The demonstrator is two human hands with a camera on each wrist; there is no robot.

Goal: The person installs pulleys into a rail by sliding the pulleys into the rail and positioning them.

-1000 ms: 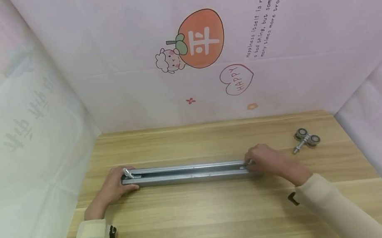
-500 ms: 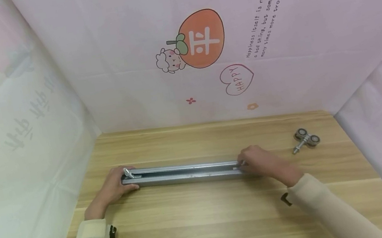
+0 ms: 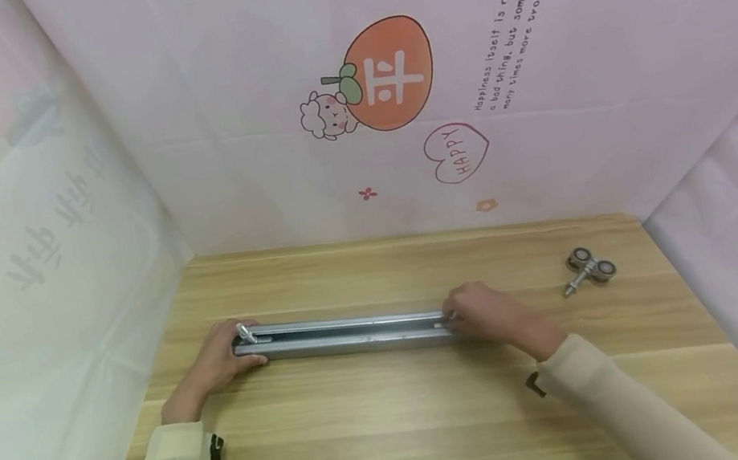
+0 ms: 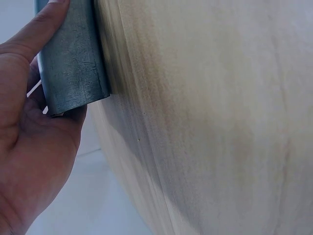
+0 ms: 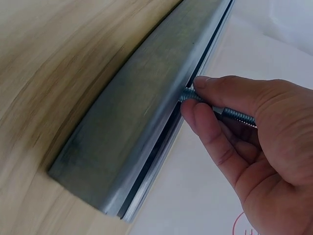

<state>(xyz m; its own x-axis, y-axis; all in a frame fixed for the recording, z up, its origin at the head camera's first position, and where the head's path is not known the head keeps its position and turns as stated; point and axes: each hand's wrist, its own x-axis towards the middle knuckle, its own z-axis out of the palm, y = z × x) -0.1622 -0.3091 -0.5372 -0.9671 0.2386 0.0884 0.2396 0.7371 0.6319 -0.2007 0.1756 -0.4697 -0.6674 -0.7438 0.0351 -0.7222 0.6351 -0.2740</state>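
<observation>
A silver metal channel rail (image 3: 351, 342) with a slot along its top lies on the wooden table. My left hand (image 3: 215, 359) grips its left end, thumb on the near side; the left wrist view shows the rail's end (image 4: 73, 58) in that grasp. Close by, a threaded bolt (image 3: 246, 333) sticks up from the slot. Toward the right end, my right hand (image 3: 489, 316) pinches another threaded bolt (image 5: 237, 117) that stands in the slot, between thumb and fingers. Whatever this bolt joins inside the rail is hidden.
A loose roller trolley (image 3: 590, 269), with wheels and a threaded bolt, lies on the table (image 3: 403, 436) to the right of my right hand. Printed white cloth (image 3: 269, 157) walls in the back and both sides.
My right hand has slid leftward along the rail with the bolt in its fingers. My left hand, the rail and the loose trolley have stayed in place.
</observation>
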